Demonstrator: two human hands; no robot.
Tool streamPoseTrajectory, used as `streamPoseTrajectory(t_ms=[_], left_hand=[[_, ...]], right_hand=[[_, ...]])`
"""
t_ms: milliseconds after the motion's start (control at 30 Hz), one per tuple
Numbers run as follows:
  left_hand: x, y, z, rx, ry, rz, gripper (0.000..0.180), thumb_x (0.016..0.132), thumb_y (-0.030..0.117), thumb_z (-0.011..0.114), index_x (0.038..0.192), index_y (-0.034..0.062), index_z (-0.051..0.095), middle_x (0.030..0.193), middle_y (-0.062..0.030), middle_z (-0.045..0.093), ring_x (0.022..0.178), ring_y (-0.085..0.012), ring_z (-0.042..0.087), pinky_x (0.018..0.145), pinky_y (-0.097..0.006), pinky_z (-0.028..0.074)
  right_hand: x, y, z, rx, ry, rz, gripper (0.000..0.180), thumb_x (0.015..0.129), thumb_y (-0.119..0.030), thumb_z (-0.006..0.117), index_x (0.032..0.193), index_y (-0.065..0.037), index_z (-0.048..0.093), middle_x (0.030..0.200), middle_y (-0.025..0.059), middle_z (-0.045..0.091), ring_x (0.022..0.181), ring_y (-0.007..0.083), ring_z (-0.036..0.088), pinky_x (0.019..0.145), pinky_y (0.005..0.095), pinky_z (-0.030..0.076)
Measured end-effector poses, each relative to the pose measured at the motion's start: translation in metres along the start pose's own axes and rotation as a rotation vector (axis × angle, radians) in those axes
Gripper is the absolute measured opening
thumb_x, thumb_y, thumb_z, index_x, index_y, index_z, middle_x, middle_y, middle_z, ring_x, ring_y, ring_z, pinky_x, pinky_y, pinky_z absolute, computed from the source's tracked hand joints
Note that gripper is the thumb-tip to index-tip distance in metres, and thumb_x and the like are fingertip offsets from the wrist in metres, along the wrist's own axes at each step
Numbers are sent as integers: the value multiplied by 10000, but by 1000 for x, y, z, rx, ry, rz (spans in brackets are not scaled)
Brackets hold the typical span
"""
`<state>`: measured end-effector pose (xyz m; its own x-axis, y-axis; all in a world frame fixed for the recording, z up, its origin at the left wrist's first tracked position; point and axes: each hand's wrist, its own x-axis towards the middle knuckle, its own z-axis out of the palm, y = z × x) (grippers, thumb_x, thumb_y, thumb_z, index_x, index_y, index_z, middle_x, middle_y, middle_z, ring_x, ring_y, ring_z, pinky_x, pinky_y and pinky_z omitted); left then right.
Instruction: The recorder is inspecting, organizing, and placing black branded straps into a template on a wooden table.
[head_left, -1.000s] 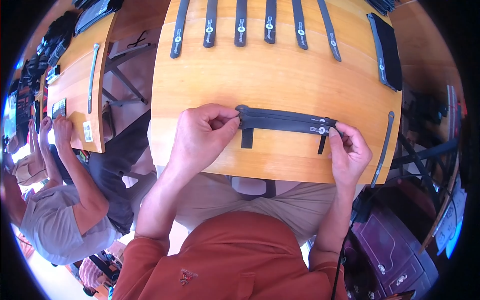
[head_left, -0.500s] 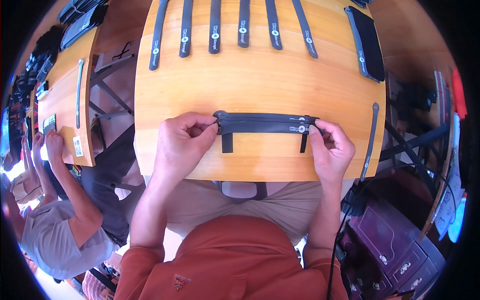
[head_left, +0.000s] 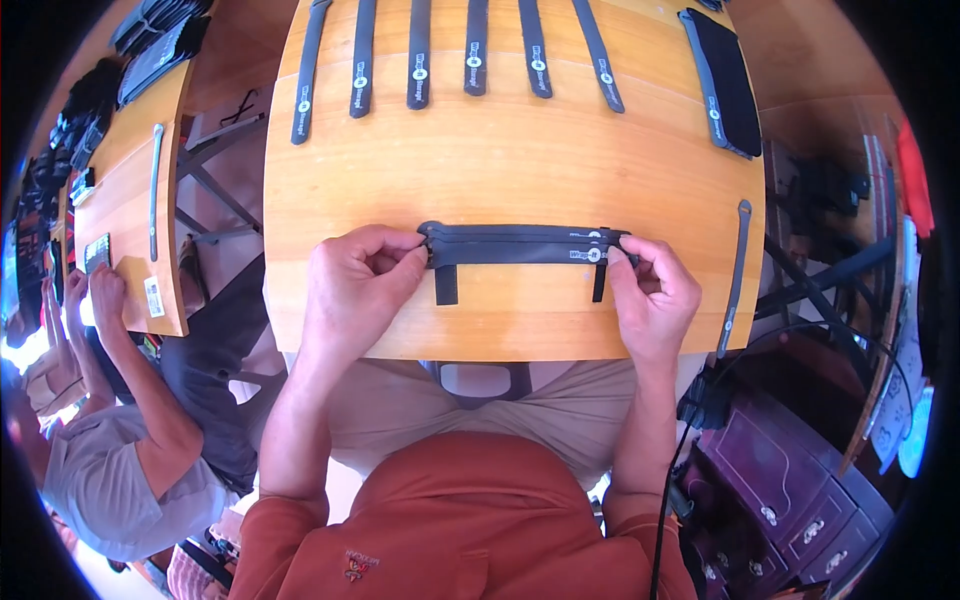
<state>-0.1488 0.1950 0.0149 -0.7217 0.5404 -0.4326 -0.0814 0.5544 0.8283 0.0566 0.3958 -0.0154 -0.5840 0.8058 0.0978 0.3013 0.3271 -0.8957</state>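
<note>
A small stack of dark grey fabric straps [head_left: 510,245] with printed ends lies crosswise near the table's front edge. My left hand [head_left: 365,285] pinches its left end between thumb and fingers, and my right hand [head_left: 655,290] pinches the right end the same way. Under the stack, two short black strips stick out toward me, a wider black strip [head_left: 446,286] at the left and a narrower black strip [head_left: 599,283] at the right. How many straps are layered is hard to tell.
Several single straps [head_left: 419,60] lie in a spaced row along the table's [head_left: 500,170] far side. A thick strap bundle [head_left: 722,90] rests at the far right, and one strap [head_left: 738,270] lies along the right edge. Another person [head_left: 130,460] sits left at a neighbouring table [head_left: 130,200].
The whole view has shifted slightly, moving the table a little to the left. Both hands keep their pinch on the strap stack, which looks nearly the same.
</note>
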Motion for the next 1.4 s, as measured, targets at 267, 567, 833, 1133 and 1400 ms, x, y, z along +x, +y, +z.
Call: streamPoseTrajectory(t_ms=[267,567,833,1133,1400], left_hand=[[0,-2,1,0,4,41,143,890,17,739,1007,-63,750,785,-49,741,668,-41,625,599,-220,507],[0,-5,2,1,18,99,141,881,19,748,997,-60,751,792,-53,748,661,-42,624,596,-220,510],[-1,0,4,44,34,77,142,878,15,749,999,-60,753,789,-49,745,668,-43,626,613,-217,518],[0,-4,4,20,30,95,154,877,28,748,1002,-60,755,799,-51,747,674,-49,631,625,-216,523],[-1,0,6,78,57,137,126,906,36,722,982,-63,740,733,-10,680,616,-38,589,571,-203,471]], right_hand=[[1,2,-1,-12,0,-24,135,854,70,746,981,42,713,815,51,680,628,50,572,518,203,425],[1,3,-1,-32,1,-35,137,849,73,742,979,43,712,816,70,686,618,65,583,513,216,430],[0,5,0,0,7,-65,151,846,80,744,988,42,713,830,75,694,616,70,590,520,220,444],[1,3,1,-18,20,-101,147,836,79,749,972,37,710,821,93,692,600,94,606,522,240,458],[2,0,1,-91,34,-177,153,816,94,741,952,35,702,816,114,682,586,150,618,538,276,474]])
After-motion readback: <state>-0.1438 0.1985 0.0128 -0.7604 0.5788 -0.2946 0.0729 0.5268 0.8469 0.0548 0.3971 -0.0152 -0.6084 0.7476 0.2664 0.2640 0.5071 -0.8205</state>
